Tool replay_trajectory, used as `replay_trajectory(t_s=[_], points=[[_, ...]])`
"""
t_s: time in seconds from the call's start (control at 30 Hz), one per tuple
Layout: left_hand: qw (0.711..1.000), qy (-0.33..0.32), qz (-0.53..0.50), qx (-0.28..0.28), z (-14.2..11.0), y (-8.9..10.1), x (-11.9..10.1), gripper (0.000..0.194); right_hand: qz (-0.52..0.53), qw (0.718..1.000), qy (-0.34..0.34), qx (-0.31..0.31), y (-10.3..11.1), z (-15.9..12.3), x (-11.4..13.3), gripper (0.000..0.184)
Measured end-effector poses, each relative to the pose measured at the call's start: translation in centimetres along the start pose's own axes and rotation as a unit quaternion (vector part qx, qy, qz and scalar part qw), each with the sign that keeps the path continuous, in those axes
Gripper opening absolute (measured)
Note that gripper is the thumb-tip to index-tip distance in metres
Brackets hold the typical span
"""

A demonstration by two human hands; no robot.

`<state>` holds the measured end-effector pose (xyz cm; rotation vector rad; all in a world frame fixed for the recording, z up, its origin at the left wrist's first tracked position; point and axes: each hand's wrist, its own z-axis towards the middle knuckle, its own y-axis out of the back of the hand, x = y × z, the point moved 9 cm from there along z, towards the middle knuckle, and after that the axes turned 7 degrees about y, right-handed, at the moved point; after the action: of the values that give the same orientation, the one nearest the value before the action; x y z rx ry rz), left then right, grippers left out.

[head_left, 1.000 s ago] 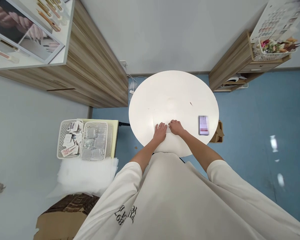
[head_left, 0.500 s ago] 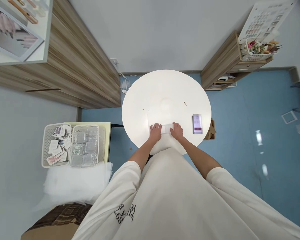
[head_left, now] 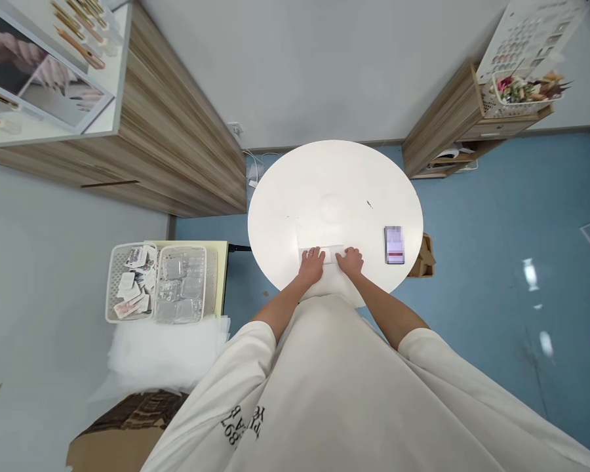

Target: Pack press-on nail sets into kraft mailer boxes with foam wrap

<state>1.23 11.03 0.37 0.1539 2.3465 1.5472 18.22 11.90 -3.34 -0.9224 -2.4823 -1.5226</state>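
A thin, translucent white sheet (head_left: 319, 235) lies at the near side of the round white table, in front of my body. Across it runs a narrow white folded strip (head_left: 330, 254), which shows between my hands; what is inside it, if anything, I cannot make out. My left hand (head_left: 313, 264) grips the strip's left part with bent fingers, a ring on one of them. On the right part, my right hand (head_left: 351, 261) has its thumb and fingers closed. Right of that hand, a phone (head_left: 394, 245) with a lit, blurred screen rests flat on the table.
The round table (head_left: 334, 167) stands near the wall. At left, white baskets hold cards (head_left: 132, 288) and clear plastic boxes (head_left: 181, 288), with a stack of white sheets (head_left: 162, 354) below. A tall wooden cabinet (head_left: 191, 124) is at left. An open carton (head_left: 425, 257) sits at right.
My hands have drawn slightly closer together over the white strip. The whole view has shifted a little, so the surroundings appear farther right. The phone stays in place on the table.
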Motion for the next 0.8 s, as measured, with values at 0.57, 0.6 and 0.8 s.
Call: replay_trajectory(t_s=[0.57, 0.6, 0.8], points=[[0.999, -0.032, 0.004, 0.031, 1.9, 1.3, 0.5, 0.04, 0.046, 0.999, -0.004, 0.019, 0.2, -0.2, -0.7, 0.045], [0.999, -0.032, -0.006, 0.039, 2.1, 1.5, 0.7, 0.037, 0.054, 0.998, -0.007, 0.017, 0.4, -0.2, -0.7, 0.046], [0.997, 0.022, -0.045, 0.06, 4.3, 2.6, 2.6, 0.033, 0.093, 0.995, -0.029, 0.014, 1.3, -0.1, -0.4, 0.06]])
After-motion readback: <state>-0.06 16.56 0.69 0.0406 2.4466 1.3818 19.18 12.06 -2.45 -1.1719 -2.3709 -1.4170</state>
